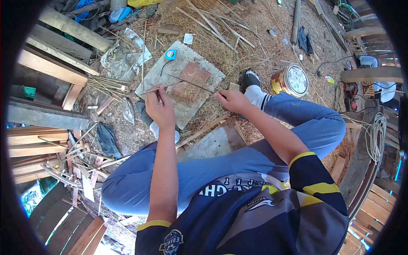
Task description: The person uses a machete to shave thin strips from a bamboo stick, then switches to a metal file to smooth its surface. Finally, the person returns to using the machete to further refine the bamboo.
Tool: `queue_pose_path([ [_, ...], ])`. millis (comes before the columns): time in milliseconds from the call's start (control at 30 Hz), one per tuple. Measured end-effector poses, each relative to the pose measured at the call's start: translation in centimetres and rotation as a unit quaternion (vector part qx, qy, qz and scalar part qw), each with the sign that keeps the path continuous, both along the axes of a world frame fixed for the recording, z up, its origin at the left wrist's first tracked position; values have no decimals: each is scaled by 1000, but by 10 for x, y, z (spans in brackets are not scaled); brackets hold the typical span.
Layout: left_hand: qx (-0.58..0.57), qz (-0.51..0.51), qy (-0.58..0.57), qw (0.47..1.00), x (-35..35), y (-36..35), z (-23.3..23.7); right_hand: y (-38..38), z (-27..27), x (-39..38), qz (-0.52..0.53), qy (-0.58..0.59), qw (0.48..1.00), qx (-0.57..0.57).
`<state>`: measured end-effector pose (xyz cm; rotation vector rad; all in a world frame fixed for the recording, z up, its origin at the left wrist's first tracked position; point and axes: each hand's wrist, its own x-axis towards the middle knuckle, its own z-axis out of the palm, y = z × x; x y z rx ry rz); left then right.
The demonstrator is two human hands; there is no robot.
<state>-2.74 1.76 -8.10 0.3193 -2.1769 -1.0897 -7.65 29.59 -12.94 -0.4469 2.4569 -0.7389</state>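
Observation:
My left hand (160,107) is closed in a pinch on a thin wooden stick (173,84), which lies nearly level across the view. My right hand (233,101) grips the near end of a thin dark rod (197,86). The rod slants up and left, and it crosses the stick in this view. Both are above a grey square board (155,80) on the ground, which bears a reddish-brown square piece (193,73). A blue tape measure (171,55) sits at the board's far edge, its dark strap trailing toward me.
A bundle of thin sticks (106,83) lies left of the board, near clear plastic bags (117,59). To the right stands a paint can (296,80) by my shoe (250,79). Long wood strips (216,25) lie on the shavings beyond. Coiled rope (376,136) hangs at far right.

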Motion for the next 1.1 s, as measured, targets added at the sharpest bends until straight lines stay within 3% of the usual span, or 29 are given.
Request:
queue_pose_path([
  [200,-10,-10,23,1000,-2,-2,1,23,-59,-15,-20,8,998,57],
  [300,-9,-11,12,1000,-1,-1,-4,9,-10,0,-14,-5,1000,-15],
  [500,3,-5,17,1000,-3,-4,-2,17,-59,-5,-60,5,995,77],
  [600,-3,-10,20,1000,-1,-1,-7,6,-20,9,-45,10,999,9],
  [767,-5,-13,15,1000,-1,-5,-3,10,-51,-1,-62,-4,996,60],
  [900,5,-21,26,999,-1,-4,-9,9,-38,11,-56,8,998,16],
  [1100,15,-20,25,999,-4,-5,-3,12,-43,2,-72,-18,995,66],
])
